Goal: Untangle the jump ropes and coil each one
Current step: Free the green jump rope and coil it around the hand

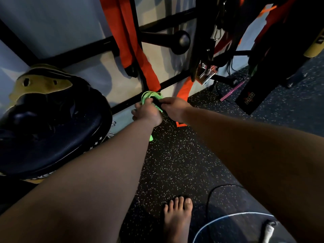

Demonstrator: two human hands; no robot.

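Both my arms reach to the centre of the frame, a little above the middle, where the two hands meet.

Left hand (147, 111): closed. The fingers are curled round the green jump rope (151, 95), which is gathered into a bundle of loops sticking up above the knuckles. A short green end (151, 137) shows below the left wrist.

Right hand (172, 109): closed. The fingers and thumb pinch a black piece (157, 102) lying across the green bundle. I cannot tell whether it is a strap or a handle. The two hands are just beside each other, joined by this piece.

The bundle is held in the air above the speckled floor (175, 163), close in front of the lowest bar of a black rack (175, 81) against the pale wall.

Orange straps (126, 32) hang from the rack in the upper centre. A round black knob (182, 41) projects beside them. A dark padded shield (49, 128) lies at the left of the frame.

At the bottom centre my bare foot (177, 218) stands on the floor. To its right, at the lower right, a pale rope (228, 215) lies in a curve on the floor, well apart from the hands.
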